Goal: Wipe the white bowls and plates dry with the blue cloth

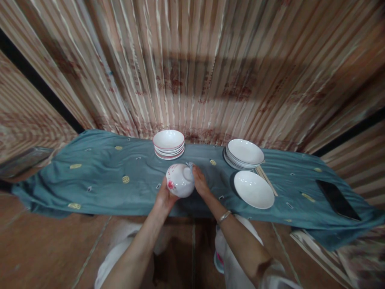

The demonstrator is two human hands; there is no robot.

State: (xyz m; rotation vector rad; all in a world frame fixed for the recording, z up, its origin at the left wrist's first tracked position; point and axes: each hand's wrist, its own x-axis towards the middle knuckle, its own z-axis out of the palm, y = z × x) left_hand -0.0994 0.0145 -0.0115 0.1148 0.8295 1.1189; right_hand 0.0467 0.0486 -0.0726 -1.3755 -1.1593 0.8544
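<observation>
A white bowl (177, 182) with red flowers is tilted on its side above the cloth-covered table, its foot facing right. My left hand (165, 196) is closed around the bowl's left and lower side. At the bowl's foot, my right hand (201, 180) presses a small pale bluish cloth (190, 165) against it; most of the cloth is hidden by the fingers. Behind the bowl stands a stack of red-rimmed white dishes (169, 140). To the right of my hands lies a single deep white dish (254, 189), tipped slightly.
A stack of dark-rimmed white dishes (245, 152) sits at the back right, with wooden chopsticks (267, 180) beside it. A black phone (337, 198) lies near the right end of the green tablecloth (102, 180). A pleated curtain (192, 72) hangs close behind the table.
</observation>
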